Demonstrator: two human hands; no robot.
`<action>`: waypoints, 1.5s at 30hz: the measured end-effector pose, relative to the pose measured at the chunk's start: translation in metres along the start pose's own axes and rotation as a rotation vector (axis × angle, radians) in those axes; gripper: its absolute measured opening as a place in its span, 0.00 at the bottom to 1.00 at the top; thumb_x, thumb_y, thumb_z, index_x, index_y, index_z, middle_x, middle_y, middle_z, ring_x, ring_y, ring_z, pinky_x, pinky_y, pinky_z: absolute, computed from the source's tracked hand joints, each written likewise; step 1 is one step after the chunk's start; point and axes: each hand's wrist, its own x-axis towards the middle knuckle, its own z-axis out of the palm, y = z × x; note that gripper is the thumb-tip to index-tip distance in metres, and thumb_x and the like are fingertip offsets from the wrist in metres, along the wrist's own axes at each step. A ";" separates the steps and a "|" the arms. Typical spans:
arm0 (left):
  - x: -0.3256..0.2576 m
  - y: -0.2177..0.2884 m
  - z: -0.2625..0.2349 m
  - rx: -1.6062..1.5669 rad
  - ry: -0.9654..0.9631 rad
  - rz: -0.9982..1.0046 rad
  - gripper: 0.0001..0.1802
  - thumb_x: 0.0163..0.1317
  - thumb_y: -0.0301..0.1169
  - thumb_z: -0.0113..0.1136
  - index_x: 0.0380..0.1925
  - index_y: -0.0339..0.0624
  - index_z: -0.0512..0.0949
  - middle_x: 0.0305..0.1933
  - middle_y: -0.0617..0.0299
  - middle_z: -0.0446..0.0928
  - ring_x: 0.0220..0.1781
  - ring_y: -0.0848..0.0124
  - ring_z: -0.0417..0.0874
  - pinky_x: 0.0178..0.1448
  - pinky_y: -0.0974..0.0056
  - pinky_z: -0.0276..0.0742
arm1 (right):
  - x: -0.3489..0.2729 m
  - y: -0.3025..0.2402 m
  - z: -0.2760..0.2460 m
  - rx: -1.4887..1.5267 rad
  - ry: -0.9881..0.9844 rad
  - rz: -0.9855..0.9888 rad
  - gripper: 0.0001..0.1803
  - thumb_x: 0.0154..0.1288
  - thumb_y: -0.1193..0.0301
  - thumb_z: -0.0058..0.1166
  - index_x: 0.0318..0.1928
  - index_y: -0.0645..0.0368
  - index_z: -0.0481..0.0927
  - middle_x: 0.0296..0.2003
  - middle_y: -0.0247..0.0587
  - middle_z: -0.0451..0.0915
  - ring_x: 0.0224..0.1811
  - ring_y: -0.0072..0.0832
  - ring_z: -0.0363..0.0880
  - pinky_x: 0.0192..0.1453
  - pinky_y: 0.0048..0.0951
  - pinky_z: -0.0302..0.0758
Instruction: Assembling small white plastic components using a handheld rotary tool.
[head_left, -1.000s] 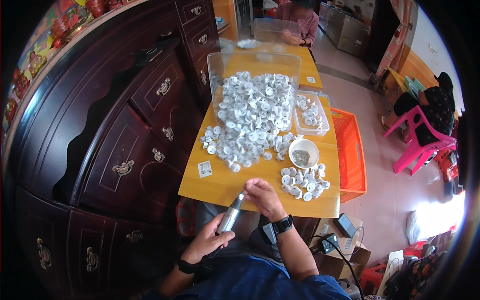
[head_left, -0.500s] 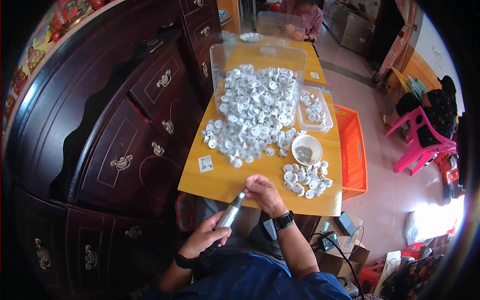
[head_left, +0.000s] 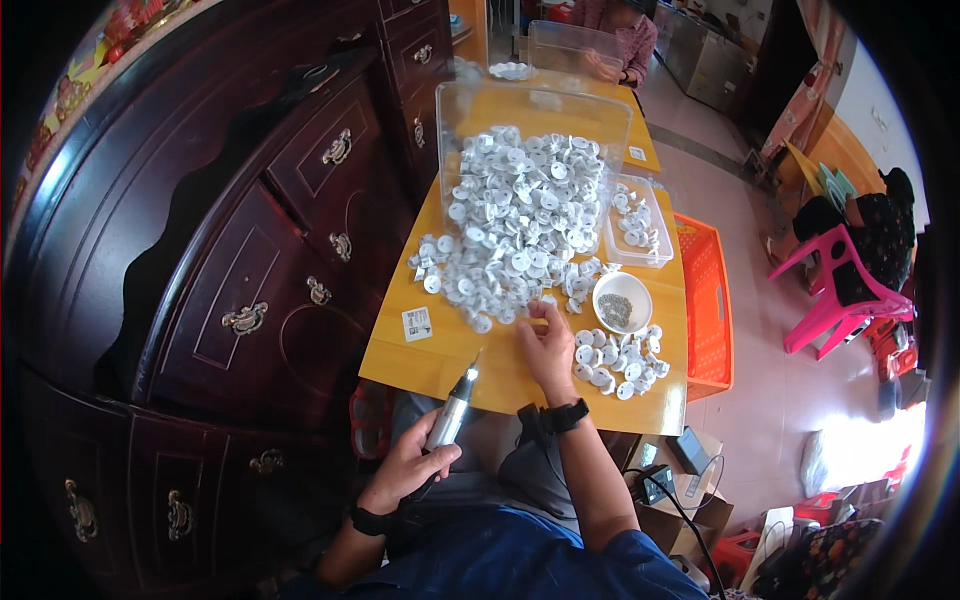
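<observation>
My left hand [head_left: 418, 458] is wrapped round a silver and black electric screwdriver [head_left: 450, 418], whose thin tip points up and away over the table's near edge. My right hand [head_left: 548, 345] reaches to the near edge of a big pile of small white round plastic parts [head_left: 520, 200]. Its fingers are curled together beside a few of these parts, and what they hold, if anything, is hidden. Right of this hand lies a smaller group of white parts [head_left: 622, 362]. Just beyond that group stands a white bowl [head_left: 645, 305] with tiny metal pieces, probably screws, in it.
A clear plastic bin [head_left: 450, 110] lies behind the pile, and a shallow clear tub [head_left: 650, 258] with parts stands right of it. An orange crate [head_left: 712, 300] is beside the yellow table [head_left: 400, 365]. Dark drawers [head_left: 290, 230] line the left. Another person [head_left: 630, 45] sits at the far end.
My right hand has moved away from the screwdriver's tip, forward and right to the pile. The screwdriver has shifted slightly left, its thin tip now bare. The view has turned a little.
</observation>
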 end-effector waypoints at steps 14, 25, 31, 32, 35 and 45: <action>0.004 -0.006 -0.004 0.019 -0.003 0.011 0.35 0.68 0.35 0.65 0.71 0.36 0.62 0.35 0.66 0.72 0.29 0.80 0.76 0.33 0.73 0.75 | 0.016 0.003 0.004 -0.369 -0.087 -0.100 0.10 0.61 0.73 0.61 0.44 0.56 0.82 0.38 0.45 0.82 0.39 0.40 0.83 0.43 0.38 0.80; 0.011 0.000 0.015 0.101 -0.006 0.006 0.33 0.68 0.33 0.65 0.69 0.38 0.64 0.35 0.67 0.72 0.28 0.82 0.75 0.33 0.73 0.74 | -0.040 -0.005 -0.018 0.690 -0.255 0.407 0.09 0.69 0.77 0.60 0.49 0.60 0.81 0.39 0.24 0.81 0.40 0.11 0.77 0.47 0.16 0.74; 0.014 0.000 0.022 0.201 0.016 0.012 0.33 0.67 0.32 0.65 0.69 0.37 0.64 0.34 0.68 0.72 0.27 0.82 0.74 0.32 0.73 0.74 | -0.044 -0.001 -0.013 0.639 -0.226 0.314 0.12 0.69 0.78 0.59 0.51 0.60 0.79 0.40 0.28 0.81 0.38 0.13 0.77 0.46 0.17 0.75; 0.015 0.000 0.023 0.221 0.016 0.010 0.34 0.67 0.30 0.65 0.70 0.36 0.63 0.34 0.67 0.71 0.27 0.82 0.75 0.32 0.73 0.75 | -0.044 0.001 -0.012 0.615 -0.203 0.283 0.12 0.68 0.79 0.59 0.51 0.60 0.79 0.40 0.28 0.81 0.37 0.12 0.77 0.44 0.17 0.75; 0.017 -0.002 0.024 0.231 0.023 0.029 0.32 0.67 0.34 0.66 0.68 0.40 0.66 0.33 0.68 0.73 0.26 0.82 0.74 0.31 0.73 0.74 | -0.045 0.010 -0.008 0.549 -0.180 0.251 0.11 0.67 0.79 0.60 0.49 0.61 0.81 0.39 0.28 0.81 0.35 0.12 0.77 0.42 0.16 0.75; 0.020 -0.002 0.026 0.310 0.050 0.017 0.32 0.68 0.32 0.64 0.69 0.36 0.65 0.34 0.67 0.72 0.26 0.82 0.75 0.31 0.73 0.74 | -0.050 0.003 -0.005 0.267 -0.097 0.166 0.10 0.62 0.77 0.64 0.45 0.61 0.87 0.31 0.30 0.77 0.29 0.15 0.74 0.37 0.19 0.74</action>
